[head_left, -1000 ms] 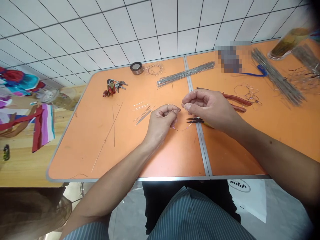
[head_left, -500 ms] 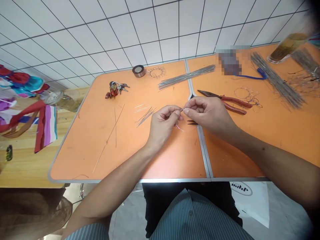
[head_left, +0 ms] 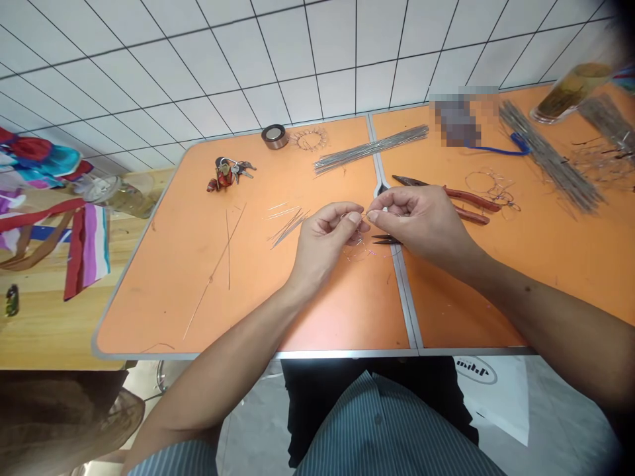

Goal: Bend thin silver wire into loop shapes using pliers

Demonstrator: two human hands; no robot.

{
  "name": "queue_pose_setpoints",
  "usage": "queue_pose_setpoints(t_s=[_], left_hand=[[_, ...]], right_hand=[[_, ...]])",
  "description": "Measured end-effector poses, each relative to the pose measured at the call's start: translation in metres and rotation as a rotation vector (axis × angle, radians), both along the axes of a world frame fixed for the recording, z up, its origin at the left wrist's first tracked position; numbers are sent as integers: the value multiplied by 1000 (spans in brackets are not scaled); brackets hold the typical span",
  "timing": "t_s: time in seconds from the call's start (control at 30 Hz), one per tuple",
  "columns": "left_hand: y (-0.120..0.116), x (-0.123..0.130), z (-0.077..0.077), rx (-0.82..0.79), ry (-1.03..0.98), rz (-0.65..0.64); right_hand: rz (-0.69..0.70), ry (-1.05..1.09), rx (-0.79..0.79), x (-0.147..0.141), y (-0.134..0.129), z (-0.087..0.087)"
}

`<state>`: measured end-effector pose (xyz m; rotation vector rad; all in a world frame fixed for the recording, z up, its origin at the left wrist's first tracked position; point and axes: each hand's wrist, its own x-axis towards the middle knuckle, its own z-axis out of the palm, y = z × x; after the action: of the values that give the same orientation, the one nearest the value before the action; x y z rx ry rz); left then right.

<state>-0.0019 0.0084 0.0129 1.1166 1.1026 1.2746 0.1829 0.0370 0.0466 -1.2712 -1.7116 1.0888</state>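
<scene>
Over the middle of the orange table, my left hand [head_left: 330, 238] pinches a thin wire ring [head_left: 358, 252], which hangs faintly below its fingertips. My right hand [head_left: 419, 215] is pinched at the same spot, its thumb and forefinger closed on the wire near the left fingertips. The exact point of its grip is too fine to make out. Red-handled pliers [head_left: 473, 199] lie partly behind the right hand. Dark pointed tips of another tool [head_left: 384, 239] show below that hand; the rest is covered. Short cut wires [head_left: 288, 228] lie just left of my left hand.
A bundle of straight wires [head_left: 370, 151], a roll of tape [head_left: 274, 137], a finished-looking wire ring [head_left: 308, 139] and keys [head_left: 231, 173] lie farther back. To the right are thicker wire bundles [head_left: 550, 155] and a glass [head_left: 570, 92]. Two long wires [head_left: 213, 274] cross at left.
My hands stay together while the fingertips have shifted slightly. More of the thin wire loop now shows beneath them. The view has moved a little.
</scene>
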Motion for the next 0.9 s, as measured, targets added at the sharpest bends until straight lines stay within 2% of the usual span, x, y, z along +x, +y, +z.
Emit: queue_pose_setpoints(t_s=[0.2,0.6,0.9], left_hand=[[1,-2,-3,32,7,11],[-3,0,3,24,-4,-9],[-7,3,1,23,2,-23]], right_hand=[[10,13,-21,-2,-2,4],[46,-49,21,-1,-2,5],[65,-81,142,-1,0,-6]])
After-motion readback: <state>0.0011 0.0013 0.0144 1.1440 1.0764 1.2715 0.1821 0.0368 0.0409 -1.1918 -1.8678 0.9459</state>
